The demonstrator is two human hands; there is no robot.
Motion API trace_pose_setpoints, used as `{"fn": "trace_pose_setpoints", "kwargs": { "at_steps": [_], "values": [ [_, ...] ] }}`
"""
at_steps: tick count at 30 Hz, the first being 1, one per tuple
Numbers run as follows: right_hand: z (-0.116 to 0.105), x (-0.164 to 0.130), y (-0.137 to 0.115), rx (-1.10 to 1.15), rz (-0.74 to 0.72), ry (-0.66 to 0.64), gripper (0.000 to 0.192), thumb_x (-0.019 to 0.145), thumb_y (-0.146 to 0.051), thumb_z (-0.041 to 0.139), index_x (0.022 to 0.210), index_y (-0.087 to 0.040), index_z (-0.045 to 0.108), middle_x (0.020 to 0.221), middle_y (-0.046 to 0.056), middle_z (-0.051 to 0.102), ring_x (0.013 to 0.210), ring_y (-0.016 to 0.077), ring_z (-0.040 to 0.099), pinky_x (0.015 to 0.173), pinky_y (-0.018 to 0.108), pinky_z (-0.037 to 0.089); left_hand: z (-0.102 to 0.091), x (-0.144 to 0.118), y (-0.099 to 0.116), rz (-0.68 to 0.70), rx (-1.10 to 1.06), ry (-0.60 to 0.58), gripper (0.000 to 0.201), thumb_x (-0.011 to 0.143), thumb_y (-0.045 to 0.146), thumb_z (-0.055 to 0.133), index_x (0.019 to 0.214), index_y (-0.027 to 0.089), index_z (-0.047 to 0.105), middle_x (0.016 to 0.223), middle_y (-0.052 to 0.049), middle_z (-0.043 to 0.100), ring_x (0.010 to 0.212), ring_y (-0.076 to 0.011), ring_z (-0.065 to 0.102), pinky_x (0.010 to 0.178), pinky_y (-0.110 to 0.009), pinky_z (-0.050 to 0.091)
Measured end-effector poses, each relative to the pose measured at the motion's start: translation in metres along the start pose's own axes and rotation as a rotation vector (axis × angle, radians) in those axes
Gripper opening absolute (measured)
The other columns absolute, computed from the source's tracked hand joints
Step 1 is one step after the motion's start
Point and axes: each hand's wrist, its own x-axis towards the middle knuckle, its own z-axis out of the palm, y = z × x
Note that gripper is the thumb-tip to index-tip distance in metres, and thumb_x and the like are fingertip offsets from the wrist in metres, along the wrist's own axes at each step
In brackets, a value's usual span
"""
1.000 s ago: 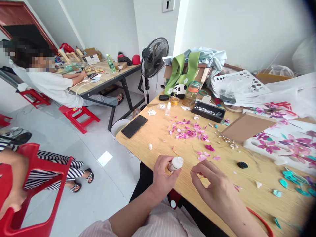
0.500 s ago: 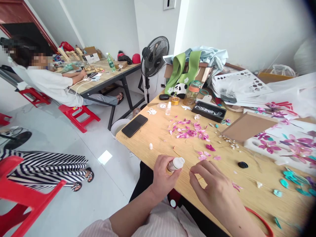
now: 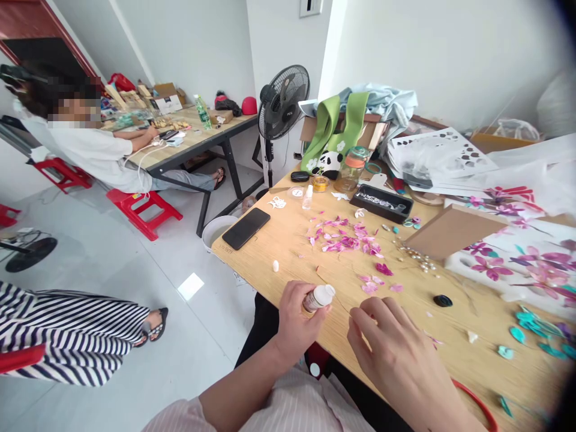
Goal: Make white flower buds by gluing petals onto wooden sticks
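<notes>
- Head view: the left hand (image 3: 294, 318) is wrapped around a small white bottle (image 3: 318, 297), fingers clamped on it, holding it tilted with its cap end towards the right, just above the near edge of the tabletop (image 3: 288, 246)
- The right hand (image 3: 396, 354) sits just to the right of the bottle, its fingers curled together with the tips pinched low over the wood; whether they hold anything is too small to tell
- A thin wire-like strand (image 3: 335, 300) runs across the wood between the two hands
- Just beyond the hands lie a few loose pink petals (image 3: 375, 282), and further back a bigger scatter of pink petals (image 3: 346, 237)
- A black phone (image 3: 246, 228) lies flat near the left corner of the tabletop, with a small white cap (image 3: 275, 266) standing near the front edge
- A black tray (image 3: 382, 203) and a jar with an orange lid (image 3: 351, 169) stand further back, next to a green panda bag (image 3: 333, 141)
- To the right are sheets with purple flowers (image 3: 531, 258) and teal leaf pieces (image 3: 535, 330)
- A black fan (image 3: 283, 108) stands on the floor beyond the tabletop
- At another table on the left, a person in a white shirt (image 3: 90, 153) sits on a red stool (image 3: 144, 207); striped trousers (image 3: 67, 330) of someone else show at lower left
</notes>
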Motion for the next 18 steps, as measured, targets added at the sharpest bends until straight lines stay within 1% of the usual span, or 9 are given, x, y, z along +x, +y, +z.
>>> {"fn": "trace_pose_setpoints", "kwargs": {
  "at_steps": [3,6,9,10,12,14,16,18],
  "values": [
    [-0.003,-0.004,0.002,0.002,-0.013,-0.006,0.021,0.089,-0.011,0.044,0.071,-0.019,0.051,0.074,0.005,0.048,0.068,0.0186,0.043,0.062,0.033,0.033,0.000,0.001,0.000,-0.021,0.001,0.002,0.026,0.076,0.015,0.070,0.096,0.021,0.056,0.090,-0.002,0.062,0.086,-0.0177,0.058,0.079,-0.033,0.050],
    [-0.006,-0.007,0.005,0.069,0.031,-0.028,0.018,0.091,-0.016,0.046,0.074,-0.019,0.052,0.075,0.005,0.050,0.070,0.0193,0.046,0.063,0.033,0.036,0.000,0.001,0.001,-0.033,0.006,0.006,0.025,0.075,0.016,0.071,0.095,0.021,0.056,0.089,-0.002,0.062,0.085,-0.0176,0.058,0.078,-0.033,0.050],
    [-0.007,-0.007,0.009,0.237,0.142,-0.015,0.015,0.092,-0.021,0.047,0.079,-0.020,0.054,0.078,0.005,0.054,0.072,0.0183,0.051,0.063,0.032,0.041,0.000,0.002,0.002,-0.023,0.002,0.006,0.025,0.075,0.016,0.071,0.094,0.021,0.057,0.089,-0.002,0.063,0.085,-0.0177,0.058,0.078,-0.033,0.050],
    [-0.007,-0.007,0.010,0.311,0.186,-0.015,0.014,0.093,-0.022,0.048,0.080,-0.020,0.054,0.079,0.004,0.055,0.072,0.0172,0.052,0.061,0.030,0.042,0.000,0.001,0.003,-0.015,0.000,0.008,0.025,0.075,0.016,0.071,0.095,0.021,0.057,0.089,-0.002,0.063,0.085,-0.0177,0.058,0.078,-0.033,0.050],
    [-0.004,-0.006,0.011,0.462,0.278,-0.045,0.016,0.093,-0.025,0.049,0.078,-0.022,0.054,0.077,0.003,0.056,0.068,0.0148,0.053,0.052,0.025,0.042,0.000,0.001,0.004,-0.001,-0.002,0.008,0.025,0.075,0.014,0.070,0.095,0.021,0.057,0.089,-0.002,0.062,0.085,-0.0175,0.059,0.078,-0.033,0.050],
    [0.001,-0.004,0.011,0.586,0.359,-0.100,0.019,0.092,-0.026,0.049,0.074,-0.022,0.054,0.073,0.001,0.055,0.063,0.0129,0.053,0.045,0.022,0.038,0.000,0.001,0.005,0.005,-0.004,0.007,0.026,0.075,0.013,0.070,0.096,0.021,0.057,0.090,-0.002,0.062,0.086,-0.0173,0.058,0.078,-0.032,0.050],
    [0.006,-0.004,0.010,0.657,0.418,-0.142,0.021,0.092,-0.028,0.049,0.072,-0.022,0.054,0.071,0.000,0.055,0.060,0.0119,0.053,0.044,0.021,0.037,0.000,0.000,0.005,0.002,-0.010,0.005,0.027,0.075,0.012,0.070,0.096,0.021,0.057,0.091,-0.002,0.062,0.086,-0.0173,0.058,0.079,-0.033,0.050],
    [0.009,-0.004,0.010,0.678,0.450,-0.152,0.022,0.092,-0.029,0.050,0.072,-0.022,0.055,0.071,0.000,0.056,0.060,0.0117,0.053,0.046,0.022,0.039,0.000,0.000,0.005,-0.002,-0.018,0.002,0.027,0.075,0.013,0.070,0.097,0.021,0.056,0.092,-0.003,0.062,0.087,-0.0176,0.059,0.079,-0.033,0.050]
  ]
}}
